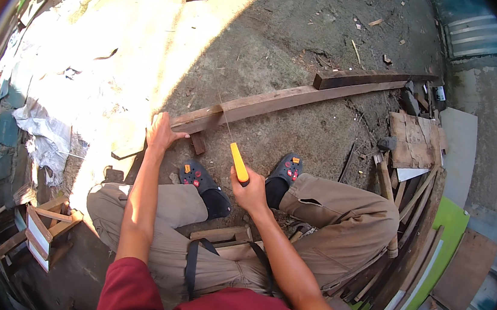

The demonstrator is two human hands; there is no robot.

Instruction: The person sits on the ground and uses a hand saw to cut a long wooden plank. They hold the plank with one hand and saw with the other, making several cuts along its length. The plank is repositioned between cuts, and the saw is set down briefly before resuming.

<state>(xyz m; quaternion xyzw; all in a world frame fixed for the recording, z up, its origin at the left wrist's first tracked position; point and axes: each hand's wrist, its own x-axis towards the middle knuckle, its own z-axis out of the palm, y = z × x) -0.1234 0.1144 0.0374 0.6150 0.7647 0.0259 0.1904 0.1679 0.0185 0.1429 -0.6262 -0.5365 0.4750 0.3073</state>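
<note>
A long wooden beam [284,104] lies slantwise ahead of me, its near left end raised on a small wood block [198,143]. My left hand [163,134] grips that end, fingers over the far side and thumb stretched along the near one. In my right hand [249,190] is a handsaw, its yellow handle [239,161] wrapped by my fingers. The thin saw blade [226,120], seen almost edge-on, crosses the beam a little right of my left hand. How deep it sits in the wood I cannot tell.
A darker timber [371,80] rests at the beam's far end. Scrap boards and sticks [413,142] pile up at the right, beside a green panel [443,236]. At the left are a white sack [42,127] and a small wooden frame [47,227]. My shoes [200,180] flank the saw.
</note>
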